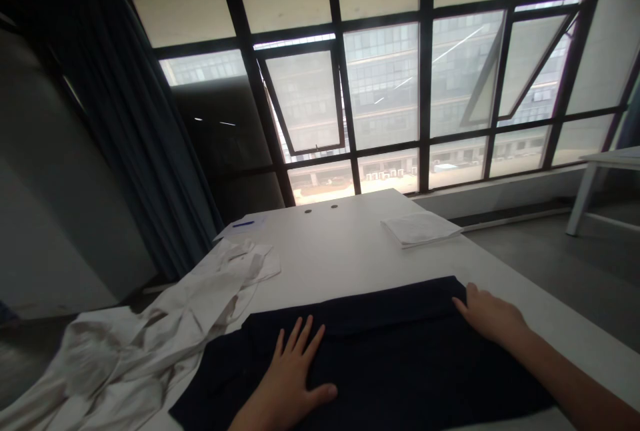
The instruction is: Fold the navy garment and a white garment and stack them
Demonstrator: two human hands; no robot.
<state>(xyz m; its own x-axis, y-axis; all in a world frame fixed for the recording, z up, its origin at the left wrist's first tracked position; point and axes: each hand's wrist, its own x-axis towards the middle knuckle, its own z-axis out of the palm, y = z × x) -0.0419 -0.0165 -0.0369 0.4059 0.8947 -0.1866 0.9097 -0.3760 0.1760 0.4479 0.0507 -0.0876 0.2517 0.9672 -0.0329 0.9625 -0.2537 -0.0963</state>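
Note:
A dark navy garment (400, 358) lies spread on a white table (340, 251), with a folded-over band along its far side. My left hand (295, 378) rests flat on the garment's middle, fingers spread, holding nothing. My right hand (487, 314) lies palm down at the garment's far right corner, partly on the cloth, its fingertips on the fold. It holds nothing either. A crumpled white shirt (150, 344) spills over the table's left side, touching the garment's left edge, and neither hand touches it.
A folded white cloth (420, 228) lies towards the table's far end. A sheet of paper with a blue mark (243, 226) sits at the far left corner. Behind stand large windows and a dark curtain (145, 144). A white table leg (583, 198) stands on the grey floor at right.

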